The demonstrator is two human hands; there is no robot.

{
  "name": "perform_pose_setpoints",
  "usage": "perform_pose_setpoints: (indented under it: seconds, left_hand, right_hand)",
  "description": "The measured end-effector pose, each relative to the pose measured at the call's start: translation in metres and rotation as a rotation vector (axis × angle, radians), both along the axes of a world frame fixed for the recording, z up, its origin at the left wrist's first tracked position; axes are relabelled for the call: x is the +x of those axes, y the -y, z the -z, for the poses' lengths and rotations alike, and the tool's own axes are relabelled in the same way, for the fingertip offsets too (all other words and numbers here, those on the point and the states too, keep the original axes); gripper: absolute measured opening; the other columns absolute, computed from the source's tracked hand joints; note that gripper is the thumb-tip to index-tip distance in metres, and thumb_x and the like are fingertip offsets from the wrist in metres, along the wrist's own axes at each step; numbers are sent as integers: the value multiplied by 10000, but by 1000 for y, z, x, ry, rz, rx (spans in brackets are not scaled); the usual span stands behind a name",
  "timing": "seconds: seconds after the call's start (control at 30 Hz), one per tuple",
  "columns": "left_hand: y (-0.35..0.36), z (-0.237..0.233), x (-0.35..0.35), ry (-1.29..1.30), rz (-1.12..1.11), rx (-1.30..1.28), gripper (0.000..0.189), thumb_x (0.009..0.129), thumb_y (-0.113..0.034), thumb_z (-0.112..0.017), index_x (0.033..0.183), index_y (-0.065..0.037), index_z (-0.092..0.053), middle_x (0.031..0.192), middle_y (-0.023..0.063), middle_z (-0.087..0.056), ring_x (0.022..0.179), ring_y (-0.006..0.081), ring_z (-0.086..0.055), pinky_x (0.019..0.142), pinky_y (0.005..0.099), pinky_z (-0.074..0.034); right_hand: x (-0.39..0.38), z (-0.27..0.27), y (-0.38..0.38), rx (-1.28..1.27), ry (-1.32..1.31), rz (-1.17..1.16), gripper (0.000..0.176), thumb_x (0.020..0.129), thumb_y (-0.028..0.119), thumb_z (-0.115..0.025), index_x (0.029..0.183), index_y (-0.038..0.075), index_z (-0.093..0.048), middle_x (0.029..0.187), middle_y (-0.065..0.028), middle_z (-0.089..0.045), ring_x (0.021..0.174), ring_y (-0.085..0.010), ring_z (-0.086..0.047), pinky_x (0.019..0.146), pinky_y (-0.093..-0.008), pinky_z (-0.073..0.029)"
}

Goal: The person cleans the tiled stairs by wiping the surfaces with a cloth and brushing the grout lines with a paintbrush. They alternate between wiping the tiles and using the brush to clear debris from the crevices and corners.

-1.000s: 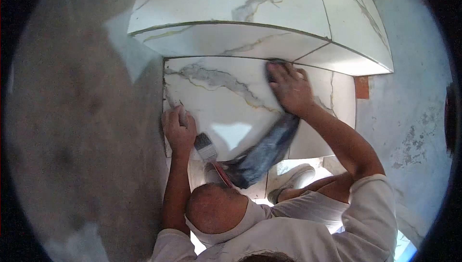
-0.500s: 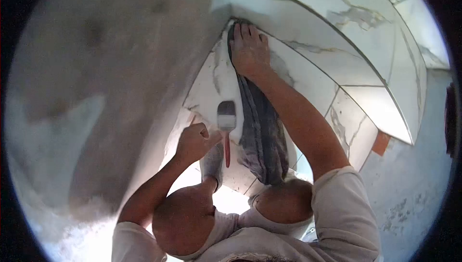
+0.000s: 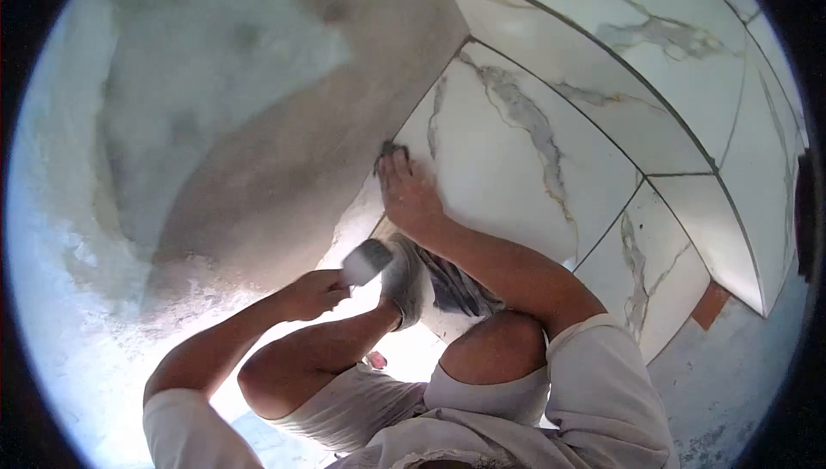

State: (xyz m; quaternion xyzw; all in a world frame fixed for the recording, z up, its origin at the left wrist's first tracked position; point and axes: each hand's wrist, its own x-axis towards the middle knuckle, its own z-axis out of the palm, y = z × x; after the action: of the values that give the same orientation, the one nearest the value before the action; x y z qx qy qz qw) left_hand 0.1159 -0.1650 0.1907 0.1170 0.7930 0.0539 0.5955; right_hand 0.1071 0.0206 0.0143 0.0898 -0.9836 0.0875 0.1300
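Observation:
My left hand [image 3: 314, 294] is closed round the handle of a flat paintbrush [image 3: 367, 262], its head pointing up and to the right beside my shin. The brush's handle is mostly hidden in the fist. My right hand [image 3: 411, 198] lies with fingers pressed down on a dark cloth [image 3: 393, 150], at the edge where a white marble-patterned tile [image 3: 499, 159] meets the rough wall. Only a bit of that cloth shows past the fingertips. More dark fabric [image 3: 456, 284] hangs below my right forearm, by my knees; whether it is one piece with the cloth is hidden.
A bare, rough plaster wall [image 3: 258, 125] rises on the left. More marble-patterned tiles [image 3: 680, 116] form a raised step at the right, with dark joints between them. An orange-brown block [image 3: 711, 305] sits under the step's near end. My bent knees [image 3: 495, 348] are close below my hands.
My right hand has slid from the far corner back toward me and left along the wall edge, with the cloth. My left hand and the brush have moved left and down.

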Motion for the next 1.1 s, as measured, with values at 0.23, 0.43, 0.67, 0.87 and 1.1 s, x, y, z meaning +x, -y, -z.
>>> perform_pose_setpoints:
  seconds: [0.23, 0.43, 0.67, 0.87, 1.1]
  left_hand:
    - [67, -205, 26, -1277, -276, 194, 219, 928, 33, -502, 1128, 32, -592, 985, 145, -639, 972, 248, -622, 854, 342, -503]
    - [142, -271, 35, -2186, 836, -292, 278, 888, 6, -538, 1165, 13, -559, 1114, 175, -624, 916, 344, -599, 811, 457, -444]
    - [150, -240, 8, -2463, 982, -288, 498, 789, -399, -776, 1148, -99, -603, 1004, -2, -678, 854, 241, -616, 773, 381, -399]
    - [168, -246, 6, -2390, 943, -247, 468, 762, -293, -811, 1122, -76, -606, 1000, 29, -688, 787, 238, -657, 658, 397, -489]
    - [167, -239, 7, -2472, 859, -291, 371, 824, -240, -755, 1130, -66, -638, 1033, 38, -702, 857, 240, -668, 714, 372, -498]
  right_hand:
    - [-6, -18, -25, -341, 356, -455, 436, 785, 130, -599, 1208, 27, -621, 1279, -150, -591, 1218, -264, -514, 994, -412, -395]
    - [-45, -10, -126, -606, -134, 275, 477, 864, 205, -551, 1291, -6, -544, 1311, -156, -564, 1225, -326, -497, 1074, -446, -319]
    - [-16, -24, -36, -165, 260, 111, 685, 982, 438, -401, 1477, -21, -291, 1543, -199, -278, 1456, -316, -186, 1165, -536, -122]
    - [52, -26, -82, -125, 317, 7, 682, 978, 435, -415, 1487, 1, -282, 1552, -188, -257, 1453, -312, -191, 1160, -552, -127]
    - [-69, -7, -120, -134, 171, 359, 588, 966, 320, -425, 1454, 4, -339, 1518, -196, -320, 1437, -300, -240, 1142, -524, -167]
